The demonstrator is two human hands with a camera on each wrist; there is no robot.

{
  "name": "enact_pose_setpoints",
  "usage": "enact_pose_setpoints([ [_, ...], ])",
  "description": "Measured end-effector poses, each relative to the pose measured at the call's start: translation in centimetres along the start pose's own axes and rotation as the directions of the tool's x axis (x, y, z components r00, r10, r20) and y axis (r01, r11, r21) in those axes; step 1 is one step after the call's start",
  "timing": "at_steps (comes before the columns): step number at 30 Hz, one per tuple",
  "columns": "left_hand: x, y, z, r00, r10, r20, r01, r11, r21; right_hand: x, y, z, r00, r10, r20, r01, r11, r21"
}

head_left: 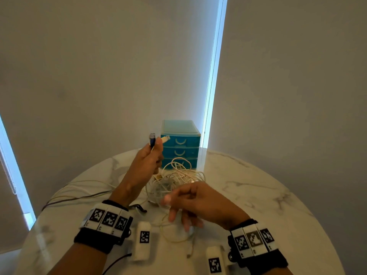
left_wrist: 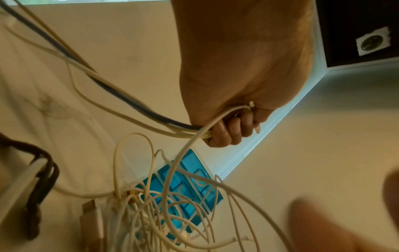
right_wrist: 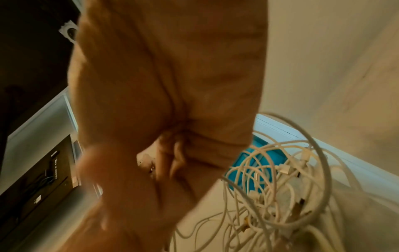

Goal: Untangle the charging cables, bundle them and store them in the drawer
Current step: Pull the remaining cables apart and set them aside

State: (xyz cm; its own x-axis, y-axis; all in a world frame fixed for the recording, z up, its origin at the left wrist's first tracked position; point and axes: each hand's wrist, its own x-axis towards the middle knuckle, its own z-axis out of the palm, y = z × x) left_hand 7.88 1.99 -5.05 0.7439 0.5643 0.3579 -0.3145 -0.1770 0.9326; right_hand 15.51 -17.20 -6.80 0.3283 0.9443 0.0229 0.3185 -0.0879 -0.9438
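Note:
My left hand [head_left: 154, 153] is raised above the table and grips several cable ends in a fist. A dark blue USB plug [head_left: 152, 138] and a white USB plug [head_left: 165, 139] stick out above it. In the left wrist view the gripped cables [left_wrist: 151, 117] run off to the left. A tangle of white cables [head_left: 175, 178] lies in front of the teal three-drawer unit [head_left: 181, 142], all drawers shut. My right hand [head_left: 179, 214] hovers blurred just in front of the tangle [right_wrist: 280, 179], fingers loose, holding nothing I can see.
The round marble table [head_left: 258, 195] ends close on the left, where the cable strands [head_left: 79, 193] trail over its edge. A black band [head_left: 139, 207] lies near my left wrist. A loose white cable loop [head_left: 174, 236] lies between my wrists.

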Motion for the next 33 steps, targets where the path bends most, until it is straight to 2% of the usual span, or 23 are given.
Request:
enact_pose_setpoints([
  [1,0.1,0.2,-0.1,1.0,-0.001,-0.029,0.0,1.0,-0.028,0.1,0.2,0.2,0.998,0.025,0.061,-0.024,1.0,-0.016],
  [2,0.2,0.2,-0.2,0.999,-0.003,-0.053,0.0,0.999,-0.048,0.4,0.5,0.2,0.998,0.033,0.046,-0.033,0.999,-0.017],
  [4,0.3,0.4,-0.4,0.998,-0.01,-0.062,0.004,0.994,-0.111,1.0,1.2,0.0,0.993,0.019,-0.113,-0.017,1.0,0.019],
  [7,0.4,0.6,-0.7,1.0,-0.006,-0.031,-0.002,0.971,-0.238,1.8,2.3,-1.1,0.933,-0.036,-0.358,0.052,0.998,0.034],
  [10,0.3,0.8,-1.1,0.999,-0.006,-0.036,-0.005,0.959,-0.284,2.0,3.3,-1.9,0.889,-0.04,-0.456,0.069,0.997,0.047],
  [14,0.2,0.9,-1.7,0.999,-0.027,-0.032,0.015,0.944,-0.331,2.1,4.3,-2.2,0.886,-0.051,-0.46,0.044,0.999,-0.025],
  [16,0.3,0.9,-1.8,0.999,-0.04,0.001,0.039,0.956,-0.292,2.0,4.4,-2.4,0.875,-0.05,-0.481,0.05,0.999,-0.014],
  [19,0.1,0.6,-1.9,0.987,-0.096,0.13,0.117,0.981,-0.158,2.0,4.6,-2.7,0.85,-0.011,-0.527,0.011,1.0,-0.003],
  [22,-0.2,0.6,-1.6,0.944,-0.16,0.289,0.181,0.982,-0.047,2.3,5.4,-3.0,0.845,0.067,-0.53,-0.05,0.998,0.046],
  [24,-0.3,0.5,-1.5,0.94,-0.189,0.284,0.197,0.98,0.0,2.3,5.6,-3.0,0.842,0.109,-0.529,-0.064,0.993,0.103],
  [29,-0.3,0.0,-1.2,0.949,-0.226,0.22,0.211,0.973,0.092,2.3,6.0,-3.2,0.812,0.118,-0.571,-0.049,0.99,0.135],
  [33,-0.4,-0.1,-1.0,0.941,-0.246,0.23,0.218,0.966,0.142,2.7,5.9,-2.8,0.861,0.164,-0.482,-0.099,0.982,0.158],
])
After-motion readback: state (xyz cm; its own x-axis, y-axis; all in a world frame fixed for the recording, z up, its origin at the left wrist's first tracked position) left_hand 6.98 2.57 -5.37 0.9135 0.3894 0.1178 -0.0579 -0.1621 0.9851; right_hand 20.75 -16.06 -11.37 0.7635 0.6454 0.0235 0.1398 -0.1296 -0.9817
